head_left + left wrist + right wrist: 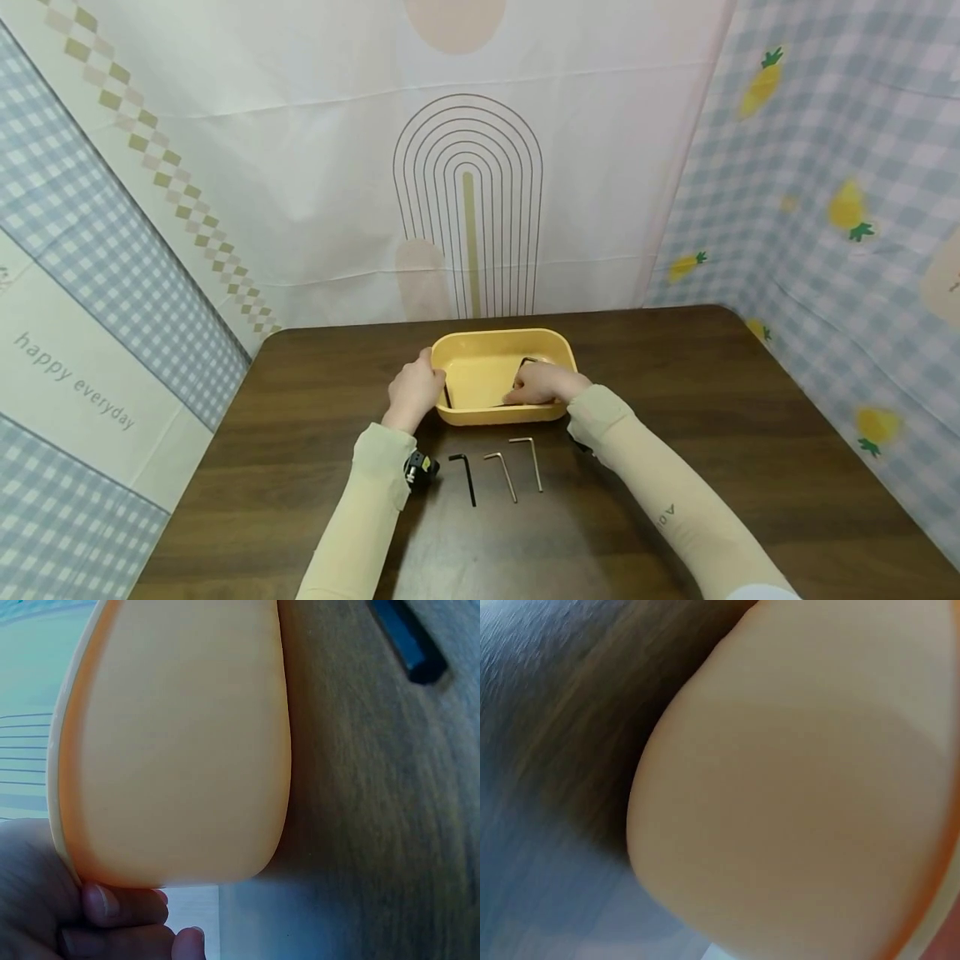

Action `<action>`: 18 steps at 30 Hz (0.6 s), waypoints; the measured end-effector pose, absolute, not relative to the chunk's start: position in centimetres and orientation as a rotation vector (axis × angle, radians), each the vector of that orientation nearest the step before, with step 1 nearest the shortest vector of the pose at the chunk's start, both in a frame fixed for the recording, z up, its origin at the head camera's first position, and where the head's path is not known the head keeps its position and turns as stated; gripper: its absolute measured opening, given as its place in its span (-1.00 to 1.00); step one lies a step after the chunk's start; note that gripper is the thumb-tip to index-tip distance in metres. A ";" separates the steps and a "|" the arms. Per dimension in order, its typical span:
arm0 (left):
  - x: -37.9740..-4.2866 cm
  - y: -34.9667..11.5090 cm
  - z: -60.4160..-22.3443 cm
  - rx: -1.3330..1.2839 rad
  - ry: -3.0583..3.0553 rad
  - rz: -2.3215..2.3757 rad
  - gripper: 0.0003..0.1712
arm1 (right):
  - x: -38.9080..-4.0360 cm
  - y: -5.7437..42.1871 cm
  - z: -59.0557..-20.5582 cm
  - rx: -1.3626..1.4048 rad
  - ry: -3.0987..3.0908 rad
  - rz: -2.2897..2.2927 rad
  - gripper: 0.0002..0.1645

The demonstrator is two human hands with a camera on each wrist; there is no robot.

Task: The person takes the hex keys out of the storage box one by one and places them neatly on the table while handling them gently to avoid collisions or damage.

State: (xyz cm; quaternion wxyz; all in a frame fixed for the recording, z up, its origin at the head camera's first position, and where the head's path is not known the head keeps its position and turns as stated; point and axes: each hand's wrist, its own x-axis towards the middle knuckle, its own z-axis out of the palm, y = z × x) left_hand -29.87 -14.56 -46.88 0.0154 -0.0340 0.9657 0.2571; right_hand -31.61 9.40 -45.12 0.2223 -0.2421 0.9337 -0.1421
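Observation:
A yellow plastic bin [504, 417] stands on the table. My left hand [417, 387] grips its left end, and in the left wrist view curled fingers [124, 906] lie against the outer wall by the rim. My right hand [543, 384] reaches down inside the bin at its right side. Beside it a black hex key [529, 360] shows partly behind the hand, and another dark key lies by the left inner wall. I cannot tell whether the right fingers pinch a key. The right wrist view shows mostly the bin's outer wall [795, 787].
In front of the bin lie a black hex key [468, 480] and two brass-coloured hex keys, one in the middle [507, 478] and one to the right [536, 464]. The dark wooden table [337, 358] reaches back to a patterned curtain [322, 208].

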 end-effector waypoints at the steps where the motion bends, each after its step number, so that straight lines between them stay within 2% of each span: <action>1: -29.9 -14.6 -46.9 -0.108 3.001 0.799 -0.37 | -31.5 9.3 -45.1 -0.677 2.591 -0.388 -0.35; 8: -29.7 -14.5 -47.0 -0.104 2.990 0.817 -0.37 | -30.8 8.3 -45.1 -0.618 2.681 -0.380 -0.35; 11: -29.7 -14.4 -46.9 -0.096 2.987 0.833 -0.36 | -30.7 8.2 -45.1 -0.591 2.702 -0.457 -0.55; 14: -29.7 -14.5 -46.8 -0.098 2.993 0.831 -0.37 | -30.7 8.2 -45.1 -0.682 2.717 -0.489 -0.78; 18: -29.9 -14.6 -46.8 -0.109 2.996 0.825 -0.38 | -31.0 8.5 -45.3 -0.813 2.707 -0.464 -0.93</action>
